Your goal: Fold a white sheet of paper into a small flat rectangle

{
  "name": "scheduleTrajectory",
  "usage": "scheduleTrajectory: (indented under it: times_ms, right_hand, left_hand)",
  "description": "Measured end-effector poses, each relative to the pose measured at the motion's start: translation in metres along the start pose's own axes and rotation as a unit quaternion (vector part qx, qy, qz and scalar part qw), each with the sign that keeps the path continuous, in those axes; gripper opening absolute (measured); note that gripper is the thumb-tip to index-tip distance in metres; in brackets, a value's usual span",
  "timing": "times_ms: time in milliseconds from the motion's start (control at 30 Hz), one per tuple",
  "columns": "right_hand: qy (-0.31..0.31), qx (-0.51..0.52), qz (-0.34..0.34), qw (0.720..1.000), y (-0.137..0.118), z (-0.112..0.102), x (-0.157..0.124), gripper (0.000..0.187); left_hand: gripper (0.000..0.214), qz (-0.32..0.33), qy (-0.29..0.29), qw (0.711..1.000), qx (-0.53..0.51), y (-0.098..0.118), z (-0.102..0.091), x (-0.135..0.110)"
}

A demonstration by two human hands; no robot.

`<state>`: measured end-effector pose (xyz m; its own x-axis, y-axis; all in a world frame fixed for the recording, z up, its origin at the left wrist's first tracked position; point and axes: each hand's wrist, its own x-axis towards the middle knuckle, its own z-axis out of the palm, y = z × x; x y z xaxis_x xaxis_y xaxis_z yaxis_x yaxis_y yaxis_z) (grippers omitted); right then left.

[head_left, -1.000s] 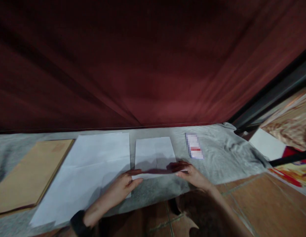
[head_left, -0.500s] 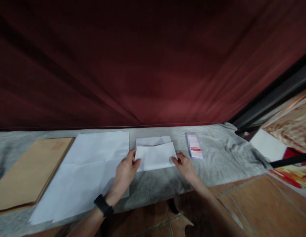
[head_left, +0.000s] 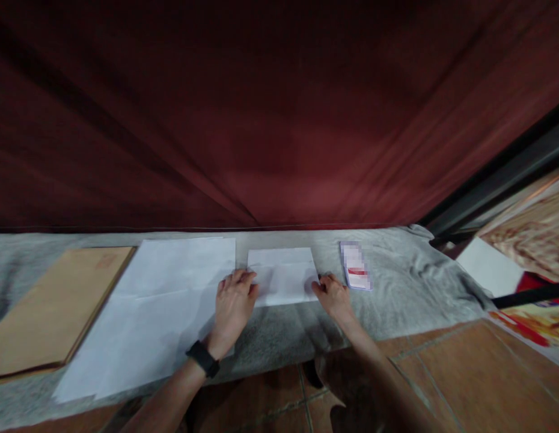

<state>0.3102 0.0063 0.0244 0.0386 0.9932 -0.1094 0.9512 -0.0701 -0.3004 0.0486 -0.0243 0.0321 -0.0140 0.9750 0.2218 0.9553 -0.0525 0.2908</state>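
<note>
As the left hand (head_left: 234, 307) lies at the small white sheet's (head_left: 284, 279) left edge, its fingers sit close together and bent, thumb slightly apart; whether they pinch the paper, I can't tell. Over at the right edge, the right hand (head_left: 334, 294) has fingers curled and thumb on the sheet, its grip equally unclear. So the sheet lies flat on the grey-draped desk (head_left: 288, 340), right between both sets of fingers, long axis running side to side, neither hand clearly nearer! Left of it come larger white sheets (head_left: 153, 300), then, farther left, a brown envelope (head_left: 58, 307) with a reddish corner mark, too faint to read. Right of it, a small packet (head_left: 356, 266) shows a red band, its print blurred into blocks. No brand or label is legible.
</note>
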Motion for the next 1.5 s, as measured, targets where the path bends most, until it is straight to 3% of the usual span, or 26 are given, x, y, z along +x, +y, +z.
scheduleTrajectory:
  times_ms: [167, 300, 400, 667, 1500]
  right_hand:
    - [0.003, -0.009, 0.004, 1.0, -0.004, -0.002, 0.003, 0.023]
    - [-0.005, -0.006, 0.002, 1.0, -0.003, -0.002, 0.006, 0.023]
    - [-0.008, -0.003, -0.004, 1.0, -0.003, -0.003, 0.008, 0.024]
    - [-0.009, -0.013, 0.007, 1.0, -0.006, -0.003, 0.015, 0.027]
    - [0.009, -0.026, 0.019, 0.999, -0.011, 0.002, 0.025, 0.028]
  left_hand:
    - [0.036, 0.073, 0.062, 0.995, -0.01, 0.005, 0.003, 0.001]
    - [0.04, 0.195, 0.015, 0.981, -0.017, 0.015, 0.007, -0.009]
    - [0.042, 0.237, -0.014, 0.971, -0.026, 0.023, 0.015, -0.016]
    - [0.043, 0.192, -0.02, 0.981, -0.012, 0.026, 0.031, -0.016]
    - [0.052, 0.122, 0.008, 0.992, -0.007, 0.032, 0.038, -0.019]
